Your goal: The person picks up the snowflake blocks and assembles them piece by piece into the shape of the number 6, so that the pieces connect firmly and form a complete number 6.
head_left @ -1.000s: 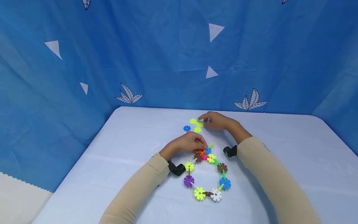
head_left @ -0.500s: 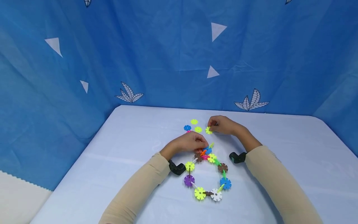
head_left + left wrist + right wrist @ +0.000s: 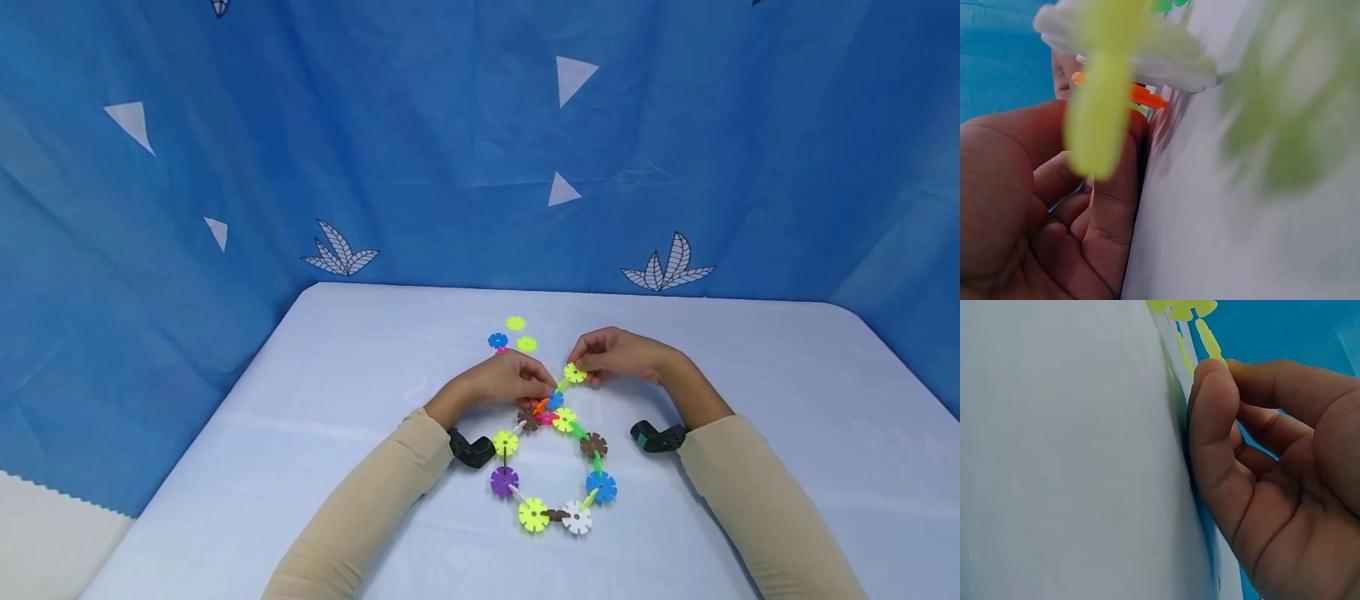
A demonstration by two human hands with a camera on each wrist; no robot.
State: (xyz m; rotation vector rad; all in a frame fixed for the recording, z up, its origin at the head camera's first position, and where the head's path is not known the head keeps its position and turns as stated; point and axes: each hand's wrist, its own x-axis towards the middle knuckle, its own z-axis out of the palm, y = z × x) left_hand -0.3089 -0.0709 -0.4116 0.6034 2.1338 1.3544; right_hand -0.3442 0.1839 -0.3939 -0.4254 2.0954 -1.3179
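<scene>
On the table lies a ring of slotted plastic snowflake discs, joined edge to edge, with a white disc [image 3: 577, 518] and a purple disc [image 3: 505, 482] among them. My left hand [image 3: 510, 379] pinches the blue disc [image 3: 556, 400] at the ring's far end, close to an orange disc [image 3: 1147, 96]. A yellow-green disc [image 3: 563, 386] sticks up from the blue one. Between thumb and finger my right hand [image 3: 618, 354] pinches another yellow disc [image 3: 575, 373], its edge right at that upright disc. The right wrist view shows this pinched disc [image 3: 1210, 340] edge-on.
Behind the left hand lie loose discs: two yellow ones, the farther yellow disc [image 3: 515, 323] and the nearer yellow disc [image 3: 527, 344], a blue loose disc [image 3: 497, 341] and a partly hidden pink disc [image 3: 502, 351]. A blue curtain [image 3: 450, 167] hangs along the table's far edge.
My right hand has picked a yellow disc from the loose group and brought it nearer, to the chain's far end. My left hand has stayed at the blue disc.
</scene>
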